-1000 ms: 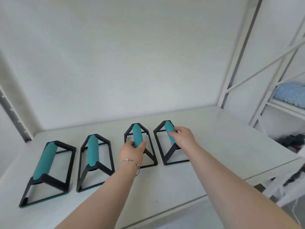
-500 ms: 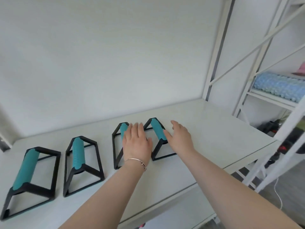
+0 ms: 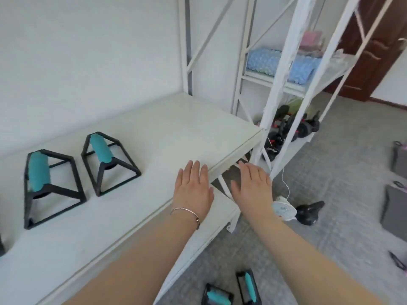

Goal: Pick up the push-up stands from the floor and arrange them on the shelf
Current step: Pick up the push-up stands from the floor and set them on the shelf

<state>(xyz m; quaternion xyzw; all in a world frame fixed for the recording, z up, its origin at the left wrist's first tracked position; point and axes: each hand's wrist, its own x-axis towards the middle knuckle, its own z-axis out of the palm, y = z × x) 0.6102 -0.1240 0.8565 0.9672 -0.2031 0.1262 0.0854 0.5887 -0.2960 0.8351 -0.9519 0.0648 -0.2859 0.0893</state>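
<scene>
Two black push-up stands with teal grips stand upright on the white shelf: one stand at the left, the other stand to its right. Two more stands lie on the grey floor at the bottom: one stand and another stand beside it. My left hand hovers flat over the shelf's front edge, fingers apart, holding nothing. My right hand is spread open past the shelf's corner, over the floor, also empty.
A second white rack at the right holds a blue mat and dark gym gear lower down. On the floor lie a small white fan, a black kettlebell and grey pads.
Both hands have let go of the two right-hand stands and pulled back off the shelf toward its front right corner. The view has swung right and down, bringing the floor into sight.
</scene>
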